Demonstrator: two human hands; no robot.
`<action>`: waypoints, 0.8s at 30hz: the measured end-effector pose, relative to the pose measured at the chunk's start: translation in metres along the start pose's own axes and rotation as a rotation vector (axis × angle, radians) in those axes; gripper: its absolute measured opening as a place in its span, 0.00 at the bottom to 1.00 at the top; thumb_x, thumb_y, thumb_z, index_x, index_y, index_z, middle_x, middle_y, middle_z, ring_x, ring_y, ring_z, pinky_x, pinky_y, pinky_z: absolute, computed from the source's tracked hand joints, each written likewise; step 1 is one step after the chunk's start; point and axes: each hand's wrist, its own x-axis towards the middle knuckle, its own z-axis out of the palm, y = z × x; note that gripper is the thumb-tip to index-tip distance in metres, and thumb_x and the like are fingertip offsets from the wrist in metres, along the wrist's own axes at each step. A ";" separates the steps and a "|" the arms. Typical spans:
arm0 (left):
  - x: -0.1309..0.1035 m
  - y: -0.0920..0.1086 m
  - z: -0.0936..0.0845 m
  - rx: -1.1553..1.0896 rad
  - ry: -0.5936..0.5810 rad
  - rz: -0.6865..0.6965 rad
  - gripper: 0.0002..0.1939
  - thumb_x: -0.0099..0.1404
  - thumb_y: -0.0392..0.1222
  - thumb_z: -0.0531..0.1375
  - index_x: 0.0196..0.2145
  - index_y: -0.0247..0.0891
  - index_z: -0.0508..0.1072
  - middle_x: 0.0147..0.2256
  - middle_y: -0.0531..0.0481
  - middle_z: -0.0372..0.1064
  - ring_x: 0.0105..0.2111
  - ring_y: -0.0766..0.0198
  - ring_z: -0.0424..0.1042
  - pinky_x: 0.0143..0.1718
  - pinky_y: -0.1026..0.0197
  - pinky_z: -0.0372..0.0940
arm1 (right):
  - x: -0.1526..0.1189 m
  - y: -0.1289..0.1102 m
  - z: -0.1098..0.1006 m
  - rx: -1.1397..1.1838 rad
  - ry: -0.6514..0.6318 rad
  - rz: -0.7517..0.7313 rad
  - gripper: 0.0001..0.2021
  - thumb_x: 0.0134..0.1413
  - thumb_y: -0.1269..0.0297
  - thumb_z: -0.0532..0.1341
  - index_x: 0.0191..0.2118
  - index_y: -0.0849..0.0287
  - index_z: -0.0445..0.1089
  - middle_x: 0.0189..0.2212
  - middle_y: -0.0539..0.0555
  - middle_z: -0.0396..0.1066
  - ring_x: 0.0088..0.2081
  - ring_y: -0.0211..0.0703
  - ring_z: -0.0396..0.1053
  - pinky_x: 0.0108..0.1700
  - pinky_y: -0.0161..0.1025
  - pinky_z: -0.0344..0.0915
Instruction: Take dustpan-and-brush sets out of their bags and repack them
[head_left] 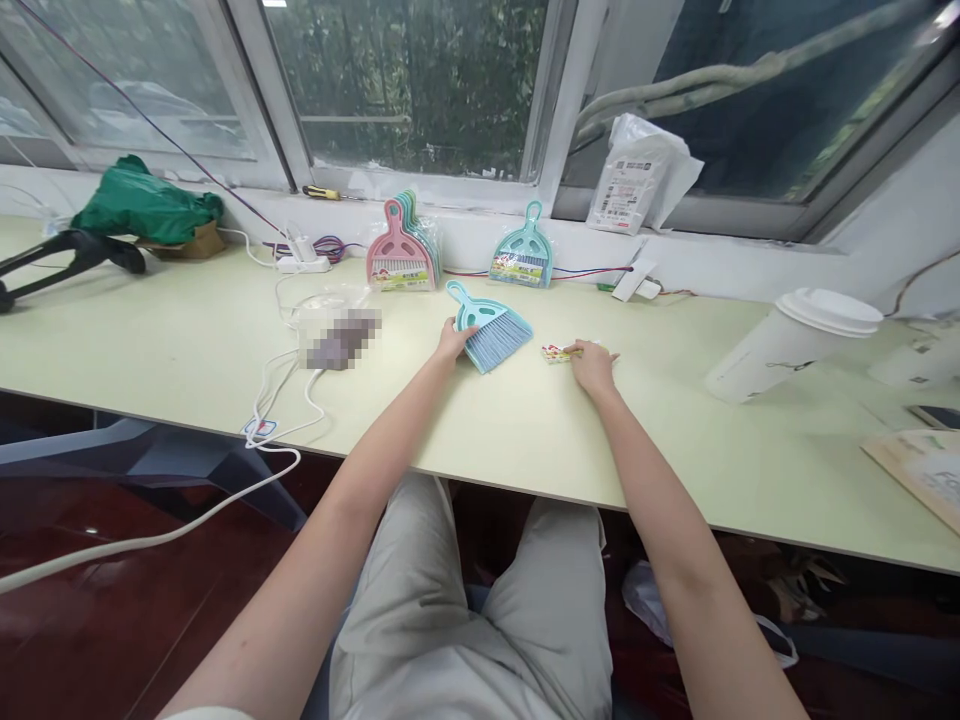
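A light blue dustpan and brush set (495, 335) is tilted over the pale green table, its blue bristles facing right and toward me. My left hand (452, 342) grips its left edge, thumb on top. My right hand (594, 366) rests on a small colourful printed card (556, 353), fingers over its right part. Behind them, a wrapped blue set (523, 252) leans on the wall below the window. To its left stands a stack of wrapped dustpan sets, with a pink one (399, 255) in front.
A white lidded cup (791, 345) stands at the right. White cables (289, 420) and a blurred item lie at the left. A power strip (304, 262), a green bag (142, 205) and a black frame (71, 255) are farther back.
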 end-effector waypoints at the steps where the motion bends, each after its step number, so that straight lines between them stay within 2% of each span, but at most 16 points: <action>1: 0.001 0.000 -0.001 -0.019 0.012 -0.006 0.23 0.56 0.36 0.65 0.49 0.35 0.66 0.51 0.38 0.69 0.45 0.57 0.73 0.43 0.56 0.69 | 0.000 0.001 0.000 -0.001 0.017 0.012 0.16 0.59 0.68 0.50 0.48 0.58 0.71 0.56 0.61 0.66 0.58 0.56 0.59 0.60 0.72 0.35; 5: 0.004 0.001 -0.003 -0.068 0.054 -0.075 0.15 0.56 0.38 0.65 0.40 0.30 0.70 0.44 0.35 0.72 0.42 0.55 0.74 0.42 0.55 0.70 | -0.005 0.000 -0.001 -0.048 -0.002 0.028 0.19 0.60 0.58 0.53 0.53 0.57 0.68 0.60 0.61 0.61 0.64 0.59 0.50 0.59 0.74 0.31; 8: 0.002 0.005 -0.003 -0.080 0.040 -0.075 0.14 0.56 0.38 0.64 0.40 0.30 0.70 0.43 0.36 0.72 0.43 0.53 0.74 0.42 0.55 0.70 | -0.006 -0.005 -0.004 -0.002 -0.001 0.030 0.16 0.61 0.61 0.53 0.51 0.54 0.70 0.59 0.58 0.63 0.64 0.57 0.51 0.59 0.75 0.30; 11: -0.006 0.008 0.002 -0.130 -0.037 -0.072 0.17 0.58 0.39 0.64 0.44 0.34 0.69 0.44 0.40 0.73 0.46 0.53 0.72 0.44 0.55 0.69 | -0.003 -0.017 -0.010 0.184 0.082 0.006 0.18 0.62 0.58 0.52 0.54 0.53 0.68 0.59 0.57 0.64 0.63 0.56 0.53 0.60 0.73 0.31; 14: -0.016 0.008 0.011 -0.160 -0.171 -0.044 0.18 0.57 0.42 0.65 0.45 0.36 0.70 0.44 0.42 0.73 0.47 0.53 0.72 0.46 0.52 0.68 | -0.003 -0.040 -0.014 0.336 0.141 -0.122 0.22 0.64 0.53 0.49 0.61 0.50 0.61 0.62 0.56 0.60 0.64 0.54 0.52 0.62 0.70 0.35; 16: -0.021 0.006 0.018 -0.198 -0.278 -0.023 0.20 0.55 0.45 0.66 0.44 0.36 0.72 0.44 0.42 0.74 0.46 0.53 0.73 0.47 0.51 0.68 | -0.008 -0.059 -0.011 0.272 0.095 -0.213 0.24 0.64 0.52 0.47 0.64 0.47 0.55 0.65 0.55 0.53 0.67 0.54 0.45 0.61 0.72 0.32; 20: -0.025 0.003 0.029 -0.266 -0.413 0.039 0.25 0.50 0.50 0.69 0.44 0.36 0.72 0.44 0.41 0.74 0.46 0.54 0.73 0.49 0.51 0.67 | -0.027 -0.084 0.005 0.019 -0.139 -0.299 0.27 0.65 0.51 0.45 0.67 0.46 0.45 0.69 0.54 0.34 0.69 0.56 0.28 0.57 0.78 0.28; 22: -0.024 0.002 0.030 -0.265 -0.453 0.095 0.28 0.46 0.46 0.72 0.44 0.36 0.73 0.45 0.41 0.74 0.48 0.53 0.72 0.51 0.51 0.65 | -0.033 -0.088 0.010 0.021 -0.200 -0.291 0.29 0.65 0.51 0.42 0.69 0.49 0.40 0.70 0.55 0.29 0.69 0.55 0.23 0.57 0.78 0.27; 24: -0.022 0.001 0.029 -0.256 -0.468 0.125 0.29 0.41 0.40 0.73 0.43 0.36 0.73 0.45 0.42 0.74 0.49 0.52 0.72 0.53 0.50 0.64 | -0.035 -0.087 0.012 0.078 -0.224 -0.299 0.29 0.65 0.50 0.44 0.69 0.49 0.40 0.70 0.55 0.28 0.69 0.55 0.21 0.57 0.78 0.26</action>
